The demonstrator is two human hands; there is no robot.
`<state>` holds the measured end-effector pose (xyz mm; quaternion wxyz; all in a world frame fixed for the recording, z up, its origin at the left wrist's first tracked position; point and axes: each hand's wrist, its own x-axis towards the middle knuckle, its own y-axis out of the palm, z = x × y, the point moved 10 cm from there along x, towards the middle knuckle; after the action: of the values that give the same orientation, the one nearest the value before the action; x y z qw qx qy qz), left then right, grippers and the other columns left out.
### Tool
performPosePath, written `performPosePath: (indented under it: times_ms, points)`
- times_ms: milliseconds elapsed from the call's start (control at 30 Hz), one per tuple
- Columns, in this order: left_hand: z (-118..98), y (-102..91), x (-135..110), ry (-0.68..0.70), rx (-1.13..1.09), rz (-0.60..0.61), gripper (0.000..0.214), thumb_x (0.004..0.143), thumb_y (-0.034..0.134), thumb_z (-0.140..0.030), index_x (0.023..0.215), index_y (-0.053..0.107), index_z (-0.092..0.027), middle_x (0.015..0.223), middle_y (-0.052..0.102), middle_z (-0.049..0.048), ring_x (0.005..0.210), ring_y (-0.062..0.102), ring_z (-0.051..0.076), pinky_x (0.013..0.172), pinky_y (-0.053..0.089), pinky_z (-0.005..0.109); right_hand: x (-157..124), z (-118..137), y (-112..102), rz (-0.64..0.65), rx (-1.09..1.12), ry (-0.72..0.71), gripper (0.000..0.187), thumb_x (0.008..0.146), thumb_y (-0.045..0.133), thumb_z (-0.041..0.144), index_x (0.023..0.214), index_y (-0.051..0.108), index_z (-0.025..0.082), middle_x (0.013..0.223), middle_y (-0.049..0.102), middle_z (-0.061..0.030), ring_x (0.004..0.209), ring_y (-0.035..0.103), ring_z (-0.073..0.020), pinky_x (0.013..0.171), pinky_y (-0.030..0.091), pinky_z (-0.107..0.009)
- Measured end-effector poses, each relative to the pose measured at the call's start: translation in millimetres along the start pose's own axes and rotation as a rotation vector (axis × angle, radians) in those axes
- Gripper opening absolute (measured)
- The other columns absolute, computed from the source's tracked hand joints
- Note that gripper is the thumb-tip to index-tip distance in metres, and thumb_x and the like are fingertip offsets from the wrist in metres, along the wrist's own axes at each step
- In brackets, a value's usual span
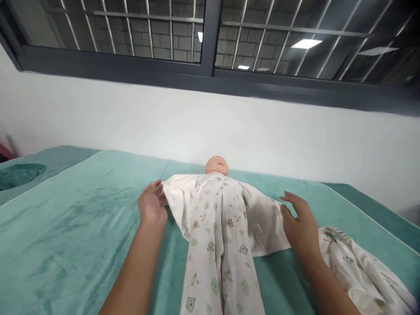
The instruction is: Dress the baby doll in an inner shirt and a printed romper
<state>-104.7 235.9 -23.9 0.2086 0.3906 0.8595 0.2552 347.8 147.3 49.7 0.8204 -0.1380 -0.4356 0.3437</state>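
Note:
A baby doll lies on its back with its head [216, 166] toward the wall. White baby clothes [215, 227] printed with green bears and other small animals cover its body, and the lower end runs out of view. Plain white flaps spread out to both sides, the right one showing a small tag. At the left flap's outer edge, my left hand [152, 203] is closed with the cloth between its fingertips. My right hand [300, 221] is beside the right flap's outer edge, touching it, its thumb and fingers apart. The doll's arms are hidden.
A green plush cover [88, 227] lies beneath the doll. Another printed white garment [357, 271] is bunched up at the lower right, by my right forearm. Behind stands a white wall [138, 118] under a dark-framed, barred window [206, 48].

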Motion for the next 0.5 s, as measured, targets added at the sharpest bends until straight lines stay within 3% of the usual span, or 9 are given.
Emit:
performPosePath:
  times_ms: [67,133,200,267,333,400,500]
  points:
    - [-17,-2.3,-5,0.098,0.022,-0.032,0.009,0.077,0.059,-0.015,0.086,0.059,-0.018,0.102,0.065,0.0038,0.104,0.062,0.016,0.096,0.047,0.037,7,35,34,0.143,0.056,-0.070,0.031,0.082,0.046,0.032,0.108,0.061,0.024,0.126,0.060,-0.0088,0.118,0.054,-0.0266,0.098,0.041,-0.042]
    - [-33,6.5,-14,0.229,0.124,0.010,0.017,0.077,0.061,-0.016,0.093,0.061,-0.021,0.112,0.064,0.0019,0.112,0.058,0.015,0.102,0.042,0.034,15,60,72,0.275,0.100,-0.086,0.036,0.084,0.044,0.028,0.115,0.059,0.022,0.126,0.060,-0.0092,0.116,0.055,-0.0251,0.099,0.041,-0.043]
    - [-37,31.9,-26,0.337,0.342,0.186,0.024,0.079,0.060,-0.017,0.101,0.064,-0.024,0.117,0.064,0.0021,0.114,0.057,0.017,0.104,0.040,0.035,22,74,106,0.368,0.113,-0.102,0.039,0.085,0.041,0.025,0.120,0.058,0.020,0.127,0.060,-0.0095,0.117,0.053,-0.0243,0.101,0.039,-0.043]
    - [-24,60.8,-40,0.418,0.605,0.411,0.027,0.082,0.055,-0.018,0.106,0.064,-0.025,0.119,0.065,0.0031,0.115,0.058,0.021,0.105,0.040,0.039,26,76,131,0.423,0.105,-0.096,0.038,0.088,0.038,0.024,0.119,0.060,0.019,0.124,0.062,-0.0095,0.115,0.055,-0.0238,0.100,0.039,-0.042]
    - [-2,82.1,-54,0.509,0.839,0.610,0.027,0.085,0.050,-0.016,0.106,0.064,-0.024,0.120,0.064,0.0049,0.121,0.054,0.024,0.106,0.038,0.044,29,68,142,0.439,0.083,-0.077,0.037,0.091,0.035,0.026,0.115,0.062,0.018,0.117,0.065,-0.0092,0.108,0.057,-0.0233,0.096,0.041,-0.040]
    - [17,94.2,-64,0.639,1.061,0.736,0.027,0.087,0.046,-0.014,0.104,0.065,-0.022,0.122,0.063,0.0071,0.128,0.048,0.026,0.108,0.036,0.047,30,59,143,0.437,0.022,-0.096,0.037,0.093,0.034,0.028,0.113,0.064,0.019,0.114,0.067,-0.0087,0.104,0.058,-0.0236,0.091,0.042,-0.038]
    - [32,98.0,-71,0.805,1.334,0.772,0.032,0.088,0.043,-0.013,0.111,0.063,-0.023,0.130,0.058,0.0086,0.132,0.043,0.028,0.105,0.036,0.050,29,49,142,0.455,-0.133,-0.171,0.037,0.094,0.033,0.027,0.111,0.065,0.020,0.111,0.069,-0.0084,0.101,0.059,-0.0255,0.085,0.040,-0.038]
